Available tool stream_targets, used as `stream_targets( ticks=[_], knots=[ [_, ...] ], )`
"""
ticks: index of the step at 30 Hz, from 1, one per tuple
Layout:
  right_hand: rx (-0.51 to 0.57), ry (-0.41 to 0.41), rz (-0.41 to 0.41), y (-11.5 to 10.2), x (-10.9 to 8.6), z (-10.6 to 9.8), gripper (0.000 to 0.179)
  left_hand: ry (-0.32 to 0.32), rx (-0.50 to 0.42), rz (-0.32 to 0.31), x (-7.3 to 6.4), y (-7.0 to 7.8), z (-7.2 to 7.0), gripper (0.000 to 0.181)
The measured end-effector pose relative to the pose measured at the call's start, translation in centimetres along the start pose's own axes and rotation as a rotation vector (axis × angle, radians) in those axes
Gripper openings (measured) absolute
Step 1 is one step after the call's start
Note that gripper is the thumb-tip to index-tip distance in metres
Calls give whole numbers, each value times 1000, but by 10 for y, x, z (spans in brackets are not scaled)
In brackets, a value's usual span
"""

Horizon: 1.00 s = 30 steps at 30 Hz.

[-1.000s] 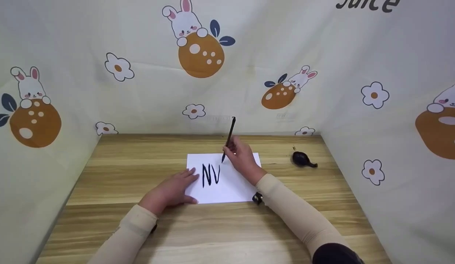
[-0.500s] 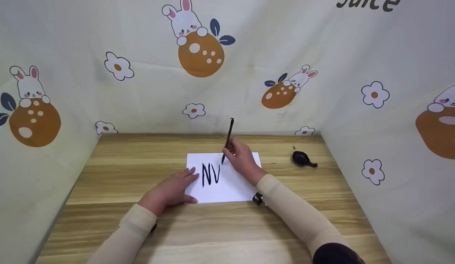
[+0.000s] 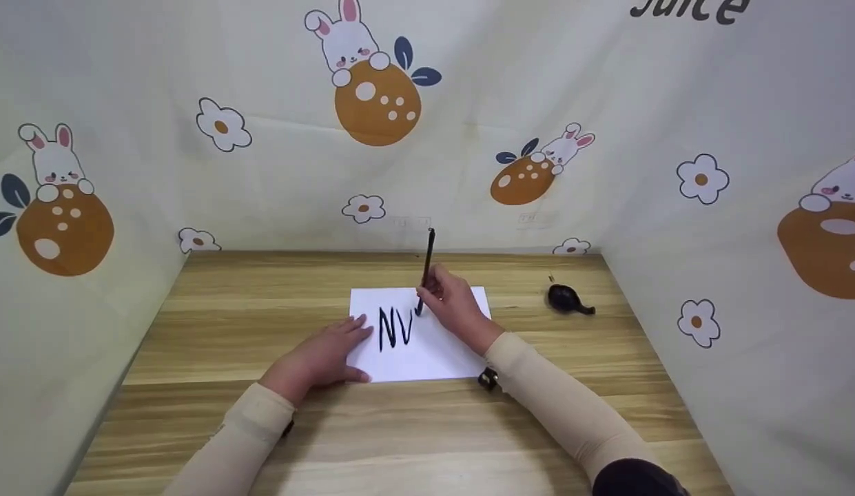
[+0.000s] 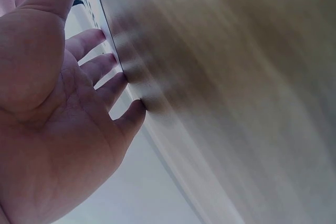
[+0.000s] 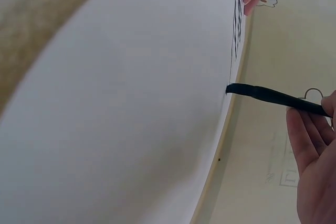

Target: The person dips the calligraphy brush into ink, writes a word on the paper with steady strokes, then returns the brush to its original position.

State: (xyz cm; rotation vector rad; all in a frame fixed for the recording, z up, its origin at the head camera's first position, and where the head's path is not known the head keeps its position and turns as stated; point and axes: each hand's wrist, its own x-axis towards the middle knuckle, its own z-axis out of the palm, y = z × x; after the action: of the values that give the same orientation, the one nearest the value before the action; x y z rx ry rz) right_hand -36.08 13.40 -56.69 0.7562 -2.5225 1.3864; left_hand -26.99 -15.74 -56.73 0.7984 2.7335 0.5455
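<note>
Your left hand (image 3: 324, 355): fingers stretched out, resting over left edge of paper (image 3: 427, 362), which lies flat on table (image 3: 427, 434); press evenly so it can't slip. Black strokes (image 3: 393, 331) in paper's left half look like N and V; may be wet, so don't smear. Your right hand (image 3: 458, 303) pinches brush (image 3: 428, 258) near-upright, bent tip touching paper around middle of far half. Move slowly, light steady pressure, wrist loose; ease off before lifting. Dark rounded object (image 3: 565, 299): right of paper, on table.
</note>
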Motion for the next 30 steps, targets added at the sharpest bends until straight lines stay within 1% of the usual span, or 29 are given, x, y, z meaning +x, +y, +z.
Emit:
stream_targets(
  ticks=[11,16,20,24,30],
  knots=[
    [21,-37,14,-6,-13,-2,10,4,1,-8,0,-3,1,98],
    [25,-31,-2,-8,-19,-2,10,3,-1,-5,1,-4,2,98],
    [53,-31,-11,-9,-23,-2,11,2,-10,-5,1,-4,3,98],
    [79,-41,-1,-10,-28,-3,11,3,-15,-9,1,-5,3,97],
    [27,-56,-7,-12,-32,-4,12,-5,-18,-25,1,-4,4,97]
  ],
)
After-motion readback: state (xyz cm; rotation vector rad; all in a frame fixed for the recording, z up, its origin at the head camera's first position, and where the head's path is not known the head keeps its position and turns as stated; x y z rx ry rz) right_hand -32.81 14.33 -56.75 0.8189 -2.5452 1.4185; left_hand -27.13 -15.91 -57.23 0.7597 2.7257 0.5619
